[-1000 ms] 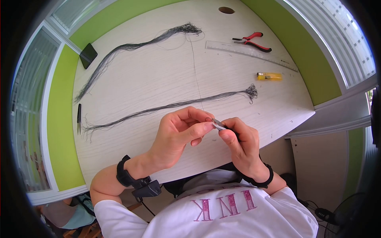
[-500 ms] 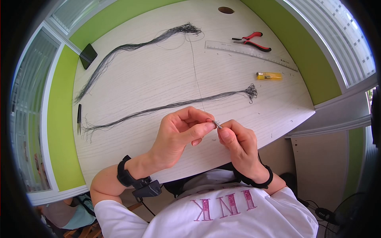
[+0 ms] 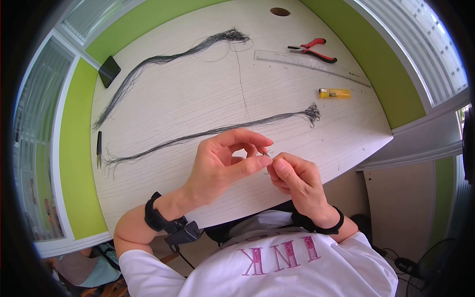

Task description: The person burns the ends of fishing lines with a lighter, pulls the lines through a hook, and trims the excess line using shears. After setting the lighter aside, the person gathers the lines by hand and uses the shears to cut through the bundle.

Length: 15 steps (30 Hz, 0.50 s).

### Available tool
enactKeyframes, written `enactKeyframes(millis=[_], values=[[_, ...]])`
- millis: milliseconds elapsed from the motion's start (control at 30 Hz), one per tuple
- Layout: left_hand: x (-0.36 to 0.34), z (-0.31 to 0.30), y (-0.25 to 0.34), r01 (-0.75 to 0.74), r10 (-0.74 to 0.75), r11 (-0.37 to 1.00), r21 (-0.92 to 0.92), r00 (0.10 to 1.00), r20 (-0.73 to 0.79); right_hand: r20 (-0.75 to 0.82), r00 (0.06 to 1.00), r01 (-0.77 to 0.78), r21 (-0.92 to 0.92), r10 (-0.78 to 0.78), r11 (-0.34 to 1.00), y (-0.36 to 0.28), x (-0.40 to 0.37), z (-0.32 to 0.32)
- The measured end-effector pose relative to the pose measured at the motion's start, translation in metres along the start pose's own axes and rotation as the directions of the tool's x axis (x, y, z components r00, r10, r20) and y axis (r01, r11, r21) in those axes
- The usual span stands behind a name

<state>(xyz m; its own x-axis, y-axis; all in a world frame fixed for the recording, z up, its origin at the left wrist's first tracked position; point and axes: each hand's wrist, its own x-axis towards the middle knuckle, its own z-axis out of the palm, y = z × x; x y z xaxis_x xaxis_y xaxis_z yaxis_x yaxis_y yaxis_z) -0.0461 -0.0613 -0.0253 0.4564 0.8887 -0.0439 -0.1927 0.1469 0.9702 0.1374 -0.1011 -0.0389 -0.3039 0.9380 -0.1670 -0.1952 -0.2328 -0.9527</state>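
Note:
My left hand (image 3: 222, 166) and my right hand (image 3: 294, 180) meet above the near edge of the white table (image 3: 188, 99). Their fingertips pinch a small metal piece (image 3: 267, 155) between them, with the left thumb and forefinger on one side and the right thumb and forefinger on the other. A single thin dark thread (image 3: 242, 84) runs from the hands up the table to a long bundle of dark threads (image 3: 163, 59) at the back. A second bundle of dark threads (image 3: 213, 132) lies across the table just beyond my hands.
Red-handled pliers (image 3: 312, 50), a clear ruler (image 3: 309, 64) and a yellow lighter (image 3: 335, 93) lie at the back right. A black phone (image 3: 109, 70) sits at the back left edge, small black snips (image 3: 99, 146) at the left. A round hole (image 3: 280, 11) is in the tabletop.
The metal piece has slid further into my right fingers, with less of it showing. My left forefinger has lifted and straightened. Both hands stay in the same place.

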Motion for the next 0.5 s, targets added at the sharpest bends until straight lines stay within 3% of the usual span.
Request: enactKeyframes(millis=[100,300,400,467,500], values=[[0.002,-0.001,0.001,-0.02,0.02,0.999,-0.029,1.0,-0.013,0.02,0.998,-0.061,0.072,0.06,0.996,-0.004,-0.001,0.002],[0.005,-0.008,0.0,-0.043,0.051,0.996,-0.078,0.993,0.102,0.121,0.983,-0.16,0.168,0.141,0.973,-0.008,-0.001,0.0],[0.007,-0.012,0.002,-0.07,0.073,0.997,-0.031,0.986,0.149,0.145,0.979,-0.172,0.182,0.146,0.968,-0.009,-0.001,0.0],[0.008,-0.014,0.003,-0.155,0.127,0.977,0.147,0.975,0.184,0.136,0.979,-0.17,0.155,0.15,0.973,-0.009,-0.002,0.0],[0.009,-0.016,0.003,-0.155,0.126,0.977,0.147,0.975,0.185,0.136,0.979,-0.17,0.156,0.149,0.973,-0.009,-0.002,0.0]])
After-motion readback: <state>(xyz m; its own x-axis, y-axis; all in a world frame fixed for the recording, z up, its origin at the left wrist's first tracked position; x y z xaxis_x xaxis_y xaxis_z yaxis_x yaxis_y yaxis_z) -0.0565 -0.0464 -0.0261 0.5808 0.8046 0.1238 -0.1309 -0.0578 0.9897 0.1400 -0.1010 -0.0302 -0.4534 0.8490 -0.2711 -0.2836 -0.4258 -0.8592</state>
